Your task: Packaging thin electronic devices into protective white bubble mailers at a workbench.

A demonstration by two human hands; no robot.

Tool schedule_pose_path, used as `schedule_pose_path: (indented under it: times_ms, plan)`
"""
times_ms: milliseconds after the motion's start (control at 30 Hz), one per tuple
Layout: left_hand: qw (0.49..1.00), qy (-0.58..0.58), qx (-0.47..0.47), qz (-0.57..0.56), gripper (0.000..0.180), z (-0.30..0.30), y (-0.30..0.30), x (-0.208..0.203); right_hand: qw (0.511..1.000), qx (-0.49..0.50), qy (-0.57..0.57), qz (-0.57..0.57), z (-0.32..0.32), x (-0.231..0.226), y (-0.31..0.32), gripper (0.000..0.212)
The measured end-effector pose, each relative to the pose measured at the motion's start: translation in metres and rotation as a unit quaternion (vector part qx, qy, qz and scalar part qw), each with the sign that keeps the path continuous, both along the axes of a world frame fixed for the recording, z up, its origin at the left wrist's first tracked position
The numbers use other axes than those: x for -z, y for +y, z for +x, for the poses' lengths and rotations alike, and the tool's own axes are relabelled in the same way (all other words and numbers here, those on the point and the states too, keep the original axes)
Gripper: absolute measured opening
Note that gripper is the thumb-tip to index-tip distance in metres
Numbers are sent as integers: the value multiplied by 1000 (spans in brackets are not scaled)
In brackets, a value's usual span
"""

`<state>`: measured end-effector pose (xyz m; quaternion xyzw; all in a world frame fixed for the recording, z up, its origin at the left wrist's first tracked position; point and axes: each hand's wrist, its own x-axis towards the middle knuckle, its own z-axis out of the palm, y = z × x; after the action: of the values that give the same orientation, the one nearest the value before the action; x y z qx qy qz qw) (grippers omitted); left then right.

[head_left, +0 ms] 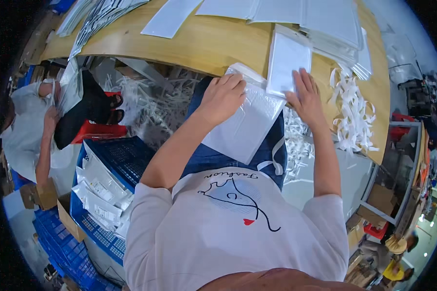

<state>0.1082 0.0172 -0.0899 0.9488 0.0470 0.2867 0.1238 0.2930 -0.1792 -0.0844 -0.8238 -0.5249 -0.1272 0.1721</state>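
Note:
A white padded envelope point(247, 123) hangs over the table's front edge and lies across my lap, its flap end on the tabletop. My left hand point(222, 98) is closed on its upper left part, fingers curled over the flap. To the right, a flat white packet point(289, 60), perhaps several stacked, lies on the table with its near end by the edge. My right hand point(307, 98) rests on its lower right corner, fingers stretched out and thumb apart. That thumb is close to the padded envelope's upper right corner.
Piles of white envelopes point(327, 24) lie along the far table point(218, 41). White peeled strips point(352, 111) heap at the right edge, more litter the floor. A blue basket point(119, 160) at my left holds white packages point(102, 194). A person point(31, 126) sits at far left.

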Motion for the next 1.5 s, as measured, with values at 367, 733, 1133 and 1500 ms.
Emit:
schedule_pose_path:
  times_ms: [367, 733, 1133, 1500]
  plan:
    - [990, 120, -46, 57, 12, 7, 11, -18, 965, 131, 92, 210, -14, -63, -65, 32]
    - [983, 91, -11, -160, 6, -67, 10, -84, 719, -70, 415, 553, -51, -135, -10, 33]
    - [968, 5, -21, -248, 16, -132, -14, -90, 744, -118, 548, 363, -45, -135, 11, 38]
    - [948, -45, -91, -300, 27, -137, -21, -85, 754, -124, 556, 326, -36, -145, 4, 38]
